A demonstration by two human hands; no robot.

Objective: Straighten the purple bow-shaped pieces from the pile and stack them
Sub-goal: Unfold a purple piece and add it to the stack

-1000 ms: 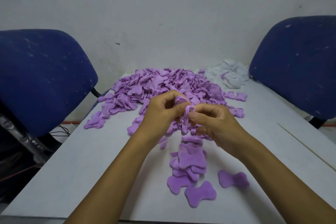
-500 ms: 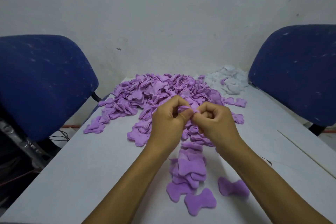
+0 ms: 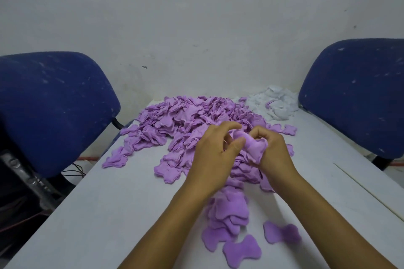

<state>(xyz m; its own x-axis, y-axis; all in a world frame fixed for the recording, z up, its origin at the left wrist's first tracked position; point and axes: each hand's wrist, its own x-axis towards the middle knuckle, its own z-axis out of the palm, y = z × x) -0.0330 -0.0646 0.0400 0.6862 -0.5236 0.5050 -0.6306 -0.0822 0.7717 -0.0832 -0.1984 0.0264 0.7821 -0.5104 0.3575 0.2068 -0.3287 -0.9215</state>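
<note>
A big pile of crumpled purple bow-shaped pieces [image 3: 188,120] covers the far half of the white table [image 3: 109,214]. Above its near edge, both hands hold one purple bow piece [image 3: 254,147]. My left hand [image 3: 215,153] pinches its left end with thumb and fingers. My right hand [image 3: 274,153] grips its right end, fingers curled round it. Below the hands lies an overlapping stack of flattened purple pieces [image 3: 229,216], partly hidden by my left forearm. Two loose flat bows lie near it: one [image 3: 241,251] in front, another [image 3: 282,232] to the right.
A small heap of white pieces [image 3: 275,105] sits at the table's far right corner. Blue chairs stand on the left [image 3: 52,107] and on the right [image 3: 354,94]. A white wall is close behind. Cables lie on the floor at left.
The piece between my hands has opened from a small folded wad into a wider bow shape. Both hands stayed over the pile's near edge.
</note>
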